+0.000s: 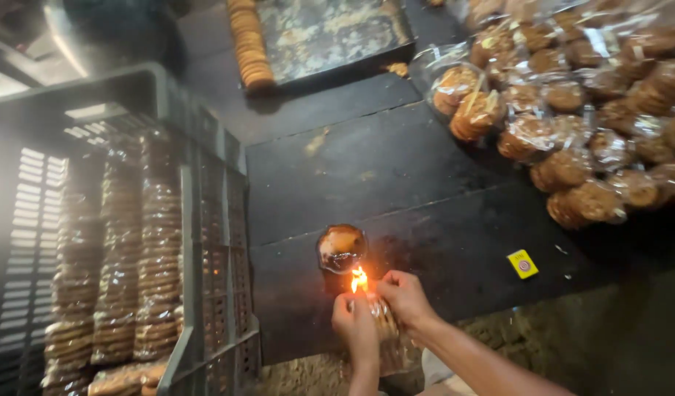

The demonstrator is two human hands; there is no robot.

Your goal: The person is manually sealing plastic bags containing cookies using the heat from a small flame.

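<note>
My left hand (pixel 354 324) and my right hand (pixel 405 295) both grip a clear plastic packet of stacked round biscuits (pixel 387 330), held low at the near edge of a dark tray surface (pixel 396 183). The packet's top end sits right at a small orange flame (pixel 359 279). The flame burns beside a small round candle pot (pixel 341 248) standing on the tray. A small yellow matchbox (pixel 523 264) lies on the tray to the right of my hands.
A grey plastic crate (pixel 205 220) on the left holds several long wrapped biscuit stacks (pixel 158 249). A heap of bagged biscuits (pixel 579 110) fills the upper right. A baking tray (pixel 330 33) with a row of loose biscuits (pixel 249 44) lies at the back.
</note>
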